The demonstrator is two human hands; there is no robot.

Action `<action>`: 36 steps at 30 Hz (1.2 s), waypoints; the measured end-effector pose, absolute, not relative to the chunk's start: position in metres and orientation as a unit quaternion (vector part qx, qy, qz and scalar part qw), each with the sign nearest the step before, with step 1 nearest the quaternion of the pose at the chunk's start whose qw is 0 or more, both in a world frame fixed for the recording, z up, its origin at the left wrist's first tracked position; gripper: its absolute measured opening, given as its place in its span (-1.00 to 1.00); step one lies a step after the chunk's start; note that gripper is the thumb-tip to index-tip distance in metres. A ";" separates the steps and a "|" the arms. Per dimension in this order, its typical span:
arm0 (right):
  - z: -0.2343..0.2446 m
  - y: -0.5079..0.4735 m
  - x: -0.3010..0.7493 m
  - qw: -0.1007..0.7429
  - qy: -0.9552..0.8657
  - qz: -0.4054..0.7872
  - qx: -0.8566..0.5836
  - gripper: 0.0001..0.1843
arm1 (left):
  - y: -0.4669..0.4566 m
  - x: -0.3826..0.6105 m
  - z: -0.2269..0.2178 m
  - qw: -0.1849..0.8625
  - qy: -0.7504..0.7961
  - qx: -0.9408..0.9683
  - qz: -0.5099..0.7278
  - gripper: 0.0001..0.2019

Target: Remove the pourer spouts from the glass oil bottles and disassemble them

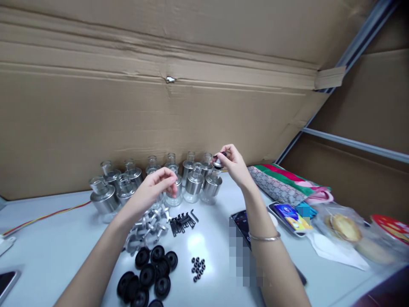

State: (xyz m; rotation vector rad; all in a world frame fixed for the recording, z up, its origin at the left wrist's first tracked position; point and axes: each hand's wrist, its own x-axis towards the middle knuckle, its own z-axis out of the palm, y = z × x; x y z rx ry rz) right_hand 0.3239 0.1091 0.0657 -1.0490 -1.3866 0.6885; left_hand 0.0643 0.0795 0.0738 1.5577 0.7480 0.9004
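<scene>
My right hand (234, 164) is closed, thumb and fingers pinching a black-and-silver bottle stopper (218, 162). The stopper sits at the neck of the rightmost front glass bottle (212, 187), which has a metal band; whether it is seated cannot be made out. My left hand (159, 182), loosely curled with nothing visible in it, hovers before the bottle rows and hides some of them. Below it lie a heap of silver metal parts (148, 228) and a cluster of black hex keys (182, 222). Nearer me are black round discs (148, 275) and small black rings (198, 267).
A cardboard wall (143, 111) rises behind the bottles. To the right lie a phone (241, 224), a blue-and-yellow packet (291, 216), a striped cloth pouch (287, 183) and bagged food (345, 228). A red-yellow cable (47, 215) runs along the left; another device (8, 285) lies at the near left.
</scene>
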 end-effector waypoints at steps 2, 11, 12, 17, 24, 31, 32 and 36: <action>0.077 0.096 0.328 0.540 -0.614 0.327 -0.474 -0.65 | 0.079 0.065 0.074 0.561 0.317 0.668 0.371 -0.80; 0.115 0.047 0.320 0.369 -0.677 0.459 -0.441 -0.68 | 0.062 0.102 0.048 0.530 0.308 0.727 0.310 -0.55; 0.117 0.044 0.319 0.354 -0.685 0.467 -0.432 -0.69 | 0.060 0.107 0.044 0.522 0.303 0.739 0.300 -0.49; 0.126 0.034 0.313 0.326 -0.727 0.424 -0.430 -0.70 | 0.048 0.120 0.038 0.511 0.265 0.762 0.296 -0.44; 0.133 0.021 0.313 0.290 -0.772 0.290 -0.485 -0.72 | 0.047 0.124 0.030 0.479 0.228 0.773 0.349 -0.47; 0.138 0.007 0.304 0.262 -0.775 0.174 -0.548 -0.73 | 0.047 0.119 0.034 0.420 0.222 0.822 0.315 -0.54; 0.139 0.005 0.301 0.256 -0.774 0.164 -0.555 -0.74 | 0.046 0.118 0.034 0.421 0.222 0.823 0.312 -0.56; 0.140 0.000 0.289 0.225 -0.761 0.122 -0.596 -0.78 | 0.046 0.116 0.036 0.436 0.212 0.819 0.307 -0.63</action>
